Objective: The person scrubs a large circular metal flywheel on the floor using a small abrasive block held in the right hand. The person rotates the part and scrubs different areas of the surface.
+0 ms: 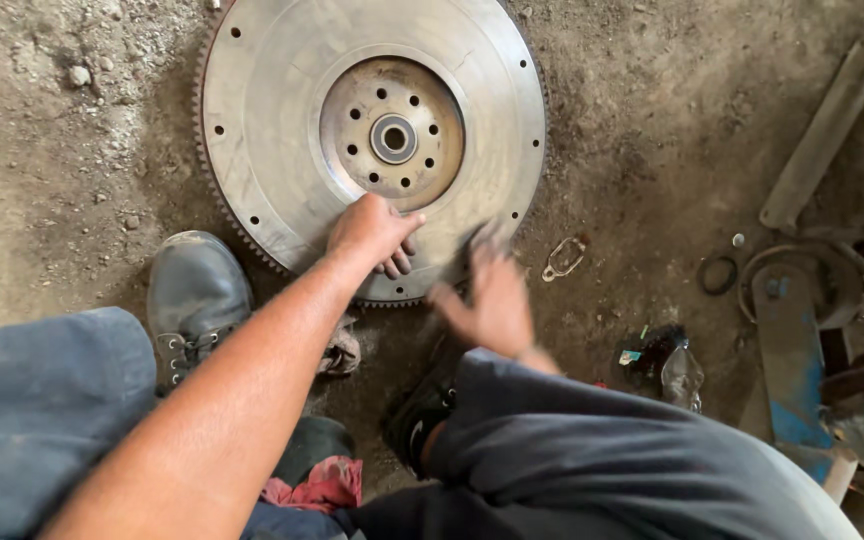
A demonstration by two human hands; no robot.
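Flywheel [282, 130] lay flat on dirt floor [72, 180]; left hand [372, 232] pressed its rim, fingers curled, steadying. Right hand [492, 300] blurred, grip indeterminate.

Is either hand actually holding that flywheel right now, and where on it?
Left hand presses on the flywheel face near its lower rim, fingers curled, not gripping. Right hand is blurred at the rim; hold cannot be told.

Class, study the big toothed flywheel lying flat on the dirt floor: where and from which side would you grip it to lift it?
Grip the flywheel at its outer rim, probably from the near edge where the left hand rests. It lies flat, so fingers must hook under the toothed edge; the face is too smooth and broad to pinch.
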